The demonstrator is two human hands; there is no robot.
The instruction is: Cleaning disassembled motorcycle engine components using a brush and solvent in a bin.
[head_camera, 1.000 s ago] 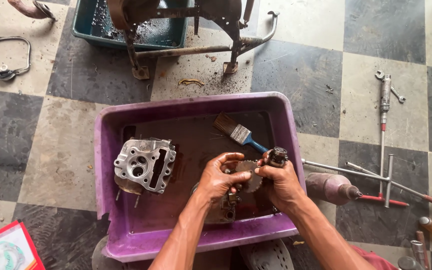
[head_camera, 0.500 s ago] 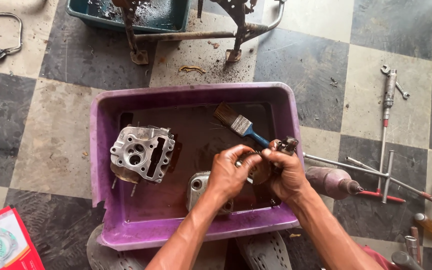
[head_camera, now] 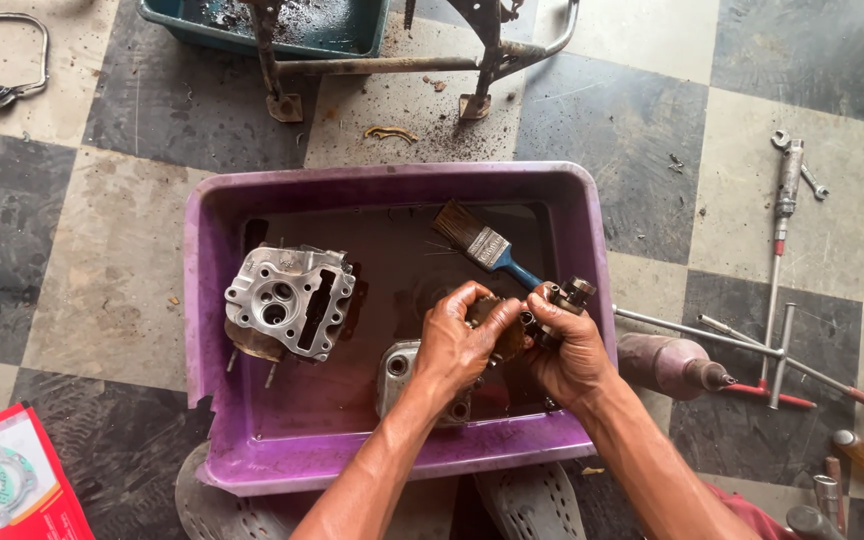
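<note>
Both hands are working together over the right half of a purple plastic tub (head_camera: 202, 300) sitting on a checkered floor (head_camera: 112, 260). The left hand (head_camera: 457, 345) is curling its fingers closed around a dark toothed sprocket (head_camera: 505, 338), most of it hidden by the fingers. The right hand (head_camera: 567, 350) is gripping a short metal shaft (head_camera: 574, 295) joined to that sprocket — the shaft's end is poking up past the thumb, just above the tub's right rim. The two hands are touching at the fingertips.

Inside the tub, dark liquid is covering the bottom. An aluminium cylinder head (head_camera: 289, 300) is lying at the left, well apart from the hands. A small grey metal cover (head_camera: 399, 372) is resting just below the left wrist. A paintbrush with a blue handle (head_camera: 482, 245) is lying tilted, bristles toward the upper left, handle end near the right hand.

Outside the tub, to the right — a purplish bottle (head_camera: 667, 365) on its side, a cross-shaped wrench (head_camera: 752, 350), and other hand tools (head_camera: 787, 190). A rusty metal frame (head_camera: 402, 65) is standing beyond the tub's far rim.
</note>
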